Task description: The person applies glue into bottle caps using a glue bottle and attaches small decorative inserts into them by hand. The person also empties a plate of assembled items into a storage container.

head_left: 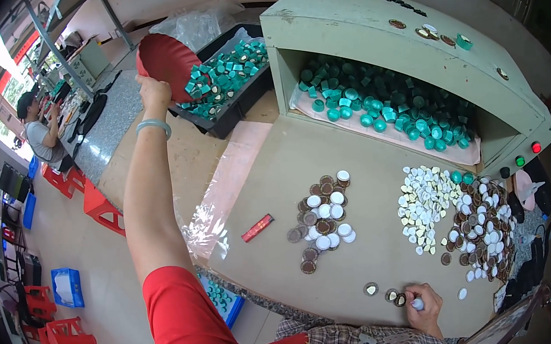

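My left hand (155, 92), with a pale bracelet at the wrist, is stretched far forward and grips the rim of a red plastic basin (167, 58). The basin is tilted over a black crate (233, 119), its lower edge among a heap of green caps (236, 72); some caps carry pale pieces. Close to the table's front edge, my right hand (425, 310) is closed round a small whitish thing (417, 304) that I cannot make out fully. Beside its fingers lie a few brown discs (392, 296) with pale pieces on them.
A pale green box-shaped machine (368, 30) holds many green caps (377, 101). On the table lie brown and white discs (323, 224), pale small pieces (424, 202), a mixed disc pile (482, 232) and a red stick-like packet (257, 228). Another person (44, 135) sits far left, near red stools (101, 206).
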Action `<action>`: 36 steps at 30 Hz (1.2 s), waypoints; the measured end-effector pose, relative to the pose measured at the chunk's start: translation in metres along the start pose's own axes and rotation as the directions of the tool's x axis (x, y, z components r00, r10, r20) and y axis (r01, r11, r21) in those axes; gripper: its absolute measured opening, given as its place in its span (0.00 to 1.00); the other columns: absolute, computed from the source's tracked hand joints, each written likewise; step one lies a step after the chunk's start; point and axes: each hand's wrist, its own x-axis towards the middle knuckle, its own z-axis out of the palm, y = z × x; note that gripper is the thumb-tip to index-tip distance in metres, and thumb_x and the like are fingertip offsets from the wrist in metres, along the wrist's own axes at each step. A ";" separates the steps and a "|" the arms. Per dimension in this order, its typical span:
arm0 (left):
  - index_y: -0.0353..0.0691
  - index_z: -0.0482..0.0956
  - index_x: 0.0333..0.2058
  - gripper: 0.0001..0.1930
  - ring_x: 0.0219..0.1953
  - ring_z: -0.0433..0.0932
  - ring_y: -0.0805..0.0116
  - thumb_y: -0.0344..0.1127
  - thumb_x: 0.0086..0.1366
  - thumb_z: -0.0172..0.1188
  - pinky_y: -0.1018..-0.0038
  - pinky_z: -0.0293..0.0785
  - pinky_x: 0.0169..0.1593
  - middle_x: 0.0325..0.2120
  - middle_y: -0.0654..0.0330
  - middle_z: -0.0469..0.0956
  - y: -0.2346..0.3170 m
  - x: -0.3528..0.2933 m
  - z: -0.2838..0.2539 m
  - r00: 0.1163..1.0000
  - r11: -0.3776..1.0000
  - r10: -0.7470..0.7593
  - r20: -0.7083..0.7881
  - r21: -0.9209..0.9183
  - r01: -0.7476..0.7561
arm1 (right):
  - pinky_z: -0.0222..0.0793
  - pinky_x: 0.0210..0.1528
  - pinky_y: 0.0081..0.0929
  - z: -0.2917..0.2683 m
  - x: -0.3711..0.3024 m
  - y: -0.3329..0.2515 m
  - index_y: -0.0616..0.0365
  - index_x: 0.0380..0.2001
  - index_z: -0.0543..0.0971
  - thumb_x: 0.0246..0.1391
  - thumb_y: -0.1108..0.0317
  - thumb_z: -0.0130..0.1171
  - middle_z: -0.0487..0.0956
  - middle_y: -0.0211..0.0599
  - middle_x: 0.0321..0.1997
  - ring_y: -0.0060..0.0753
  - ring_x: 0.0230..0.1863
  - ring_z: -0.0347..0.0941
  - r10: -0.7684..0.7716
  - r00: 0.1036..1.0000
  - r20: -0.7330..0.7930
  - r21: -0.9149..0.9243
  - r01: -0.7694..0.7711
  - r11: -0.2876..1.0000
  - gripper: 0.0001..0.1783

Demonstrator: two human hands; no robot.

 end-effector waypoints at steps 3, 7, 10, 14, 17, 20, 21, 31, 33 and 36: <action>0.37 0.47 0.61 0.33 0.45 0.77 0.40 0.31 0.59 0.52 0.54 0.71 0.53 0.43 0.36 0.76 -0.008 -0.004 -0.019 0.988 0.980 0.152 0.015 0.131 -0.153 | 0.68 0.24 0.30 -0.001 0.002 -0.005 0.61 0.27 0.75 0.43 0.80 0.60 0.76 0.39 0.22 0.38 0.22 0.73 0.011 1.000 0.003 0.003 -0.011 1.000 0.07; 0.40 0.46 0.63 0.34 0.44 0.76 0.37 0.29 0.60 0.50 0.52 0.71 0.50 0.46 0.39 0.73 0.002 -0.027 -0.028 0.900 0.860 0.432 -0.055 0.326 -0.393 | 0.68 0.25 0.30 0.000 -0.001 -0.004 0.61 0.27 0.75 0.43 0.81 0.59 0.75 0.39 0.23 0.38 0.21 0.72 0.037 0.999 -0.006 0.019 -0.037 0.999 0.06; 0.44 0.44 0.65 0.35 0.42 0.77 0.38 0.26 0.61 0.48 0.52 0.74 0.46 0.48 0.40 0.71 0.007 -0.037 -0.021 0.809 0.764 0.579 -0.105 0.418 -0.492 | 0.68 0.25 0.30 0.000 0.000 -0.007 0.61 0.27 0.75 0.43 0.81 0.60 0.75 0.39 0.23 0.37 0.21 0.72 0.028 1.000 -0.008 0.014 -0.028 1.000 0.06; 0.51 0.42 0.67 0.38 0.40 0.79 0.41 0.25 0.61 0.48 0.54 0.76 0.42 0.49 0.44 0.69 0.011 -0.041 -0.037 0.790 0.704 0.609 -0.072 0.509 -0.495 | 0.68 0.25 0.30 0.000 0.001 -0.008 0.61 0.27 0.75 0.42 0.80 0.60 0.75 0.39 0.23 0.37 0.22 0.73 0.021 1.000 -0.010 0.026 -0.021 0.999 0.07; 0.50 0.43 0.65 0.38 0.39 0.79 0.41 0.26 0.60 0.50 0.56 0.78 0.40 0.51 0.43 0.68 -0.004 -0.042 -0.053 0.805 0.788 0.560 -0.194 0.425 -0.446 | 0.68 0.25 0.30 0.000 -0.002 -0.005 0.61 0.27 0.75 0.43 0.80 0.60 0.75 0.39 0.23 0.38 0.22 0.73 0.016 1.000 -0.016 0.045 -0.015 0.999 0.07; 0.47 0.45 0.63 0.36 0.36 0.80 0.43 0.26 0.57 0.50 0.58 0.81 0.35 0.48 0.40 0.70 -0.042 -0.045 -0.078 0.922 0.949 0.266 -0.282 -0.089 -0.301 | 0.68 0.25 0.30 -0.002 -0.005 -0.004 0.61 0.27 0.75 0.42 0.80 0.60 0.75 0.39 0.23 0.38 0.22 0.73 0.021 0.999 -0.027 0.054 -0.019 0.998 0.07; 0.45 0.47 0.61 0.34 0.36 0.81 0.45 0.25 0.57 0.49 0.59 0.82 0.34 0.46 0.42 0.72 -0.057 -0.059 -0.083 0.960 0.861 0.189 -0.207 -0.435 -0.263 | 0.68 0.25 0.30 -0.003 -0.005 -0.005 0.61 0.27 0.75 0.42 0.80 0.60 0.75 0.39 0.23 0.38 0.22 0.73 0.022 0.999 -0.024 0.061 -0.020 0.998 0.07; 0.38 0.65 0.45 0.12 0.24 0.80 0.58 0.30 0.63 0.49 0.72 0.81 0.28 0.29 0.54 0.77 -0.220 -0.230 -0.114 0.882 0.491 -0.102 0.459 -0.748 0.446 | 0.67 0.26 0.25 -0.008 -0.011 -0.002 0.61 0.28 0.77 0.46 0.80 0.61 0.76 0.38 0.24 0.31 0.23 0.72 0.087 0.991 -0.106 0.155 -0.070 0.985 0.05; 0.38 0.66 0.44 0.11 0.23 0.79 0.59 0.33 0.64 0.51 0.72 0.81 0.28 0.27 0.55 0.76 -0.243 -0.236 -0.113 0.880 0.516 -0.113 0.461 -0.730 0.449 | 0.66 0.26 0.23 -0.007 -0.010 0.000 0.62 0.28 0.77 0.47 0.80 0.61 0.76 0.38 0.24 0.30 0.23 0.72 0.043 0.990 -0.131 0.152 -0.023 0.988 0.05; 0.35 0.69 0.43 0.15 0.24 0.78 0.63 0.41 0.66 0.55 0.74 0.77 0.30 0.23 0.57 0.75 -0.247 -0.243 -0.112 0.891 0.648 -0.177 0.418 -0.632 0.425 | 0.66 0.26 0.22 -0.009 -0.005 -0.002 0.62 0.28 0.76 0.47 0.81 0.61 0.76 0.37 0.24 0.28 0.23 0.71 0.082 0.990 -0.111 0.180 -0.061 0.982 0.05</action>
